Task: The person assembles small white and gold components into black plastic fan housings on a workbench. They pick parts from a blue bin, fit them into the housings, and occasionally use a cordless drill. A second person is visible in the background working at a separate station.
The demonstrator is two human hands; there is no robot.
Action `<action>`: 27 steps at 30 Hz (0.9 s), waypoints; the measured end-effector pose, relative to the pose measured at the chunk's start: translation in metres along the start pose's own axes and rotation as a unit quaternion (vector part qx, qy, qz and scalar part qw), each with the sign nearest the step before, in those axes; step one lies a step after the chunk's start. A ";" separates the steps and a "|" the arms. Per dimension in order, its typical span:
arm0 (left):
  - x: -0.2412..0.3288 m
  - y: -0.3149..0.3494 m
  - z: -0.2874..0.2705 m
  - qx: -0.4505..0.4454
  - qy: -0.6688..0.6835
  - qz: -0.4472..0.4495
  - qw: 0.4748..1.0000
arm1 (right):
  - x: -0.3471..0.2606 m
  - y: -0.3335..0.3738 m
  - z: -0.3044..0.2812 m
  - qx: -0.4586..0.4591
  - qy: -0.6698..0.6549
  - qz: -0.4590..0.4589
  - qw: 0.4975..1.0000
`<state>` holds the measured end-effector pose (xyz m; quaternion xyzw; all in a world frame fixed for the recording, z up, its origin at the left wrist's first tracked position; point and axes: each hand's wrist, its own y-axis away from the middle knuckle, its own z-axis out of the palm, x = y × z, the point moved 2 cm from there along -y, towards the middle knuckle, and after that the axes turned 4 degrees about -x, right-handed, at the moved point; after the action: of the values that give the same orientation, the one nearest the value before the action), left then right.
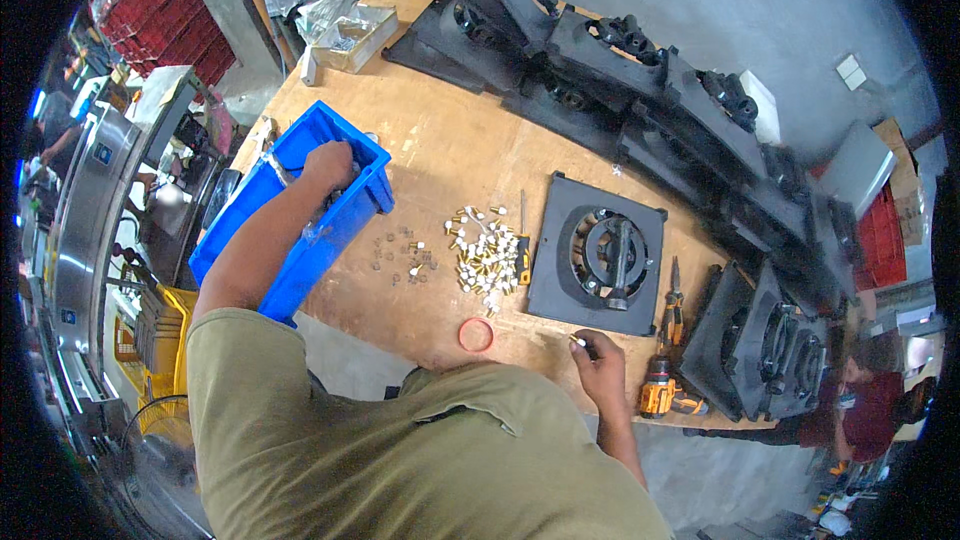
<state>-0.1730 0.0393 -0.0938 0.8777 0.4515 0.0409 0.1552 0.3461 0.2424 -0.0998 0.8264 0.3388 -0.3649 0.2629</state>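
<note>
Reaching into the blue bin, left of frame, left hand is hiding its fingers; opening and grip unclear, bin contents mostly hidden. Right hand, lower right of centre, is pinching a small white-tipped fitting, fingers nearly closed.

"What are you seeing first?"

"I am seeing a dull green shirt. It is looking soft, and its cloth is making lots of folds."

"How is the left sleeve looking?"

"It is looking short and wide. It is leaving the left forearm bare."

"What is showing on the front?"

"1 thing like a pocket is showing, with a dark gap."

"And the 2 hands?"

"The left hand and the right hand are going bare."
</note>
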 end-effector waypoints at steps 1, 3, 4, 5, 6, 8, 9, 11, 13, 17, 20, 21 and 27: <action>0.001 0.001 -0.002 0.008 0.005 0.004 1.000 | -0.001 -0.001 0.002 0.007 0.004 -0.028 1.000; 0.001 0.003 -0.003 0.016 0.008 0.007 1.000 | -0.002 -0.001 0.005 0.011 0.013 -0.048 0.999; 0.001 0.004 -0.003 0.022 0.011 0.011 1.000 | -0.002 -0.001 0.006 0.001 0.007 -0.032 0.999; 0.000 0.005 -0.001 0.032 0.013 0.013 0.999 | -0.003 -0.001 0.006 0.009 0.004 -0.050 0.999; -0.002 0.004 0.001 0.039 0.011 0.007 0.999 | -0.005 0.000 0.005 0.020 0.001 -0.069 0.997; -0.004 -0.001 0.008 0.022 0.041 0.006 0.999 | -0.005 0.001 0.003 0.028 0.000 -0.081 0.996; -0.006 -0.005 0.013 0.013 0.054 -0.002 0.998 | -0.005 0.002 0.002 0.022 0.001 -0.074 0.997; -0.009 -0.016 0.019 0.016 0.049 0.000 0.999 | -0.003 0.003 0.001 0.012 0.005 -0.054 0.998; -0.009 -0.026 0.026 0.013 0.056 -0.015 0.998 | -0.002 0.005 0.000 0.001 0.017 -0.019 1.000; -0.009 -0.038 0.036 0.008 0.097 -0.073 0.993 | -0.003 0.005 -0.002 -0.005 0.000 -0.015 1.000; -0.010 -0.042 0.042 0.010 0.113 -0.080 0.990 | -0.004 0.005 -0.004 -0.005 0.005 -0.019 1.000; -0.011 -0.043 0.043 0.008 0.116 -0.083 0.990 | -0.003 0.005 -0.005 -0.003 0.012 -0.020 1.000; -0.021 -0.048 0.047 0.028 0.223 -0.030 0.974 | 0.007 0.007 -0.011 0.032 0.011 -0.030 0.999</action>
<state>-0.2132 0.0380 -0.1516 0.8363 0.5022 0.2184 0.0273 0.3600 0.2477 -0.0979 0.8279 0.3538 -0.3745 0.2217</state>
